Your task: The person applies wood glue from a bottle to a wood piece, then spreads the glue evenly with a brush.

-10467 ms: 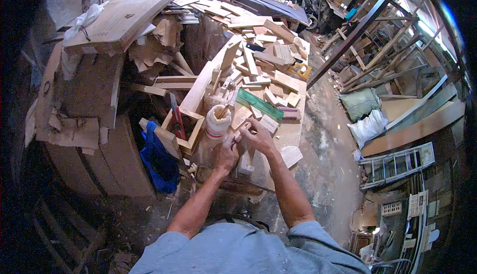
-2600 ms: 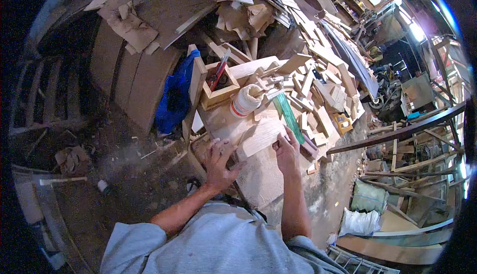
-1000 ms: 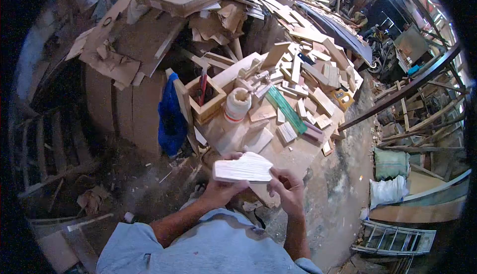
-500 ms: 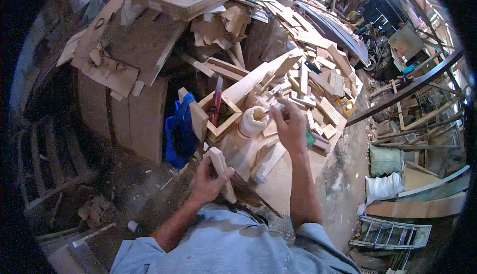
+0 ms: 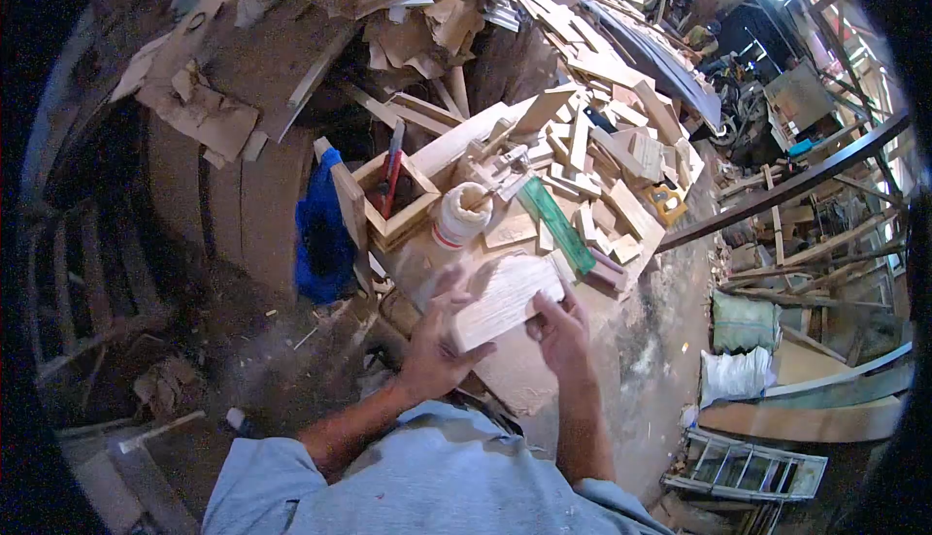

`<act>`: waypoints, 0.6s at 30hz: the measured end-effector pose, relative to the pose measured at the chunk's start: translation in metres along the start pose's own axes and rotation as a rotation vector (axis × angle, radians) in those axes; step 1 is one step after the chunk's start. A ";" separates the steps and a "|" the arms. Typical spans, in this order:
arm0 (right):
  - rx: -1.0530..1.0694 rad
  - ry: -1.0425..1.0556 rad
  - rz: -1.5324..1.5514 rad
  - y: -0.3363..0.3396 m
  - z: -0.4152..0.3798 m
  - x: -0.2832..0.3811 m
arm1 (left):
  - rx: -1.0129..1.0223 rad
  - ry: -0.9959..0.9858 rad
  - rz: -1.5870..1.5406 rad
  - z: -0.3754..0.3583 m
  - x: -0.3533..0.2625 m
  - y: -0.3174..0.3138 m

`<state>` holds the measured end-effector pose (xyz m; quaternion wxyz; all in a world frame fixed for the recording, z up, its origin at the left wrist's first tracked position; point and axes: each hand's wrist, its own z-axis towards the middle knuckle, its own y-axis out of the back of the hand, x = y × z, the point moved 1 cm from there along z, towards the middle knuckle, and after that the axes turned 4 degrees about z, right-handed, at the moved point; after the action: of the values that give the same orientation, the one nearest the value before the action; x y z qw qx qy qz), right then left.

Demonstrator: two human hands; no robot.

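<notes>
Pale wood block (image 5: 507,300), w/ grain lines on its broad face, is just below the centre of the frame, betw. both hands & over the table (image 5: 515,380). It is tilted, w/ its lower end toward the left; whether it touches the table, I cannot tell.

Left hand (image 5: 432,346) has its grip partly closed around the lower left end: thumb along the lower edge, fingers at the upper side, a bit blurred. Right hand (image 5: 558,326) has its grip closed as a pinch, thumb & fingers on the right end of the same block.

Above the block, near the centre, is a white jar (image 5: 460,224) w/ a reddish band. Left of it, a wooden box (image 5: 413,217) holds a red tool (image 5: 392,174); further left hangs a blue cloth (image 5: 325,234). Right of centre, a green strip (image 5: 556,224) lies slanted, beside many wood offcuts (image 5: 602,147). A yellow saw handle (image 5: 668,205) is at their right edge. Upper right, far back: another person (image 5: 701,40). Lower right: a white sack (image 5: 735,375).
</notes>
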<state>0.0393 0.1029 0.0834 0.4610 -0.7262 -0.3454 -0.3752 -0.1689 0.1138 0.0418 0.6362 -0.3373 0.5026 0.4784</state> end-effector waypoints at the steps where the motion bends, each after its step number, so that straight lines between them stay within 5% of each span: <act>1: -0.063 0.046 -0.035 0.011 0.010 0.006 | -0.040 0.055 0.146 -0.003 -0.001 -0.004; 8: 0.221 0.072 -0.280 0.051 0.047 0.015 | -0.388 -0.027 0.612 -0.038 0.022 -0.030; 11: 0.222 0.102 -0.205 0.040 0.031 0.013 | -0.400 0.098 0.384 -0.052 0.011 -0.035; 14: 0.193 0.055 -0.192 0.025 -0.014 0.002 | -0.397 0.120 -0.492 -0.055 -0.004 -0.050; 15: 0.182 0.040 -0.185 0.024 -0.024 -0.004 | -0.453 0.227 -0.568 -0.057 -0.003 -0.047; 17: 0.430 0.065 -0.334 0.032 -0.031 -0.012 | -0.545 0.453 -0.719 -0.057 -0.012 -0.035; 18: 0.552 0.079 -0.409 0.033 -0.030 -0.013 | -0.764 0.505 -0.981 -0.044 -0.023 -0.034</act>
<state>0.0540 0.0616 0.0674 0.5685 -0.4747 -0.5541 -0.3801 -0.1520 0.0564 0.0508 0.4789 -0.8296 0.2199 0.1845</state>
